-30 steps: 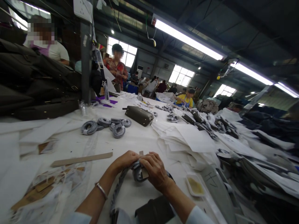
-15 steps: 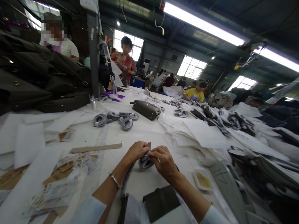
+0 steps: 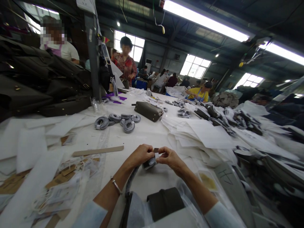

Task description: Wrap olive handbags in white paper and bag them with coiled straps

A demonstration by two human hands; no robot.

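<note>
My left hand (image 3: pixel 140 155) and my right hand (image 3: pixel 171 159) meet above the white table (image 3: pixel 147 136), both closed on a grey rolled strap (image 3: pixel 149 162). The fingertips pinch a small tab at the roll's top. The loose end of the strap trails down under my left wrist toward my lap, where a dark olive bag (image 3: pixel 165 202) lies. A silver bangle sits on my left wrist.
Several rolled grey straps (image 3: pixel 118 121) lie ahead beside an olive bag (image 3: pixel 148 111). White paper sheets (image 3: pixel 201 136) pile up at the right, a cardboard strip (image 3: pixel 98 151) at the left, a small tray (image 3: pixel 207 181) by my right arm. Other people stand beyond the pole (image 3: pixel 93 57).
My hands have lifted the strap roll slightly and my right hand has shifted from covering it to pinching its top. The view has tilted a little.
</note>
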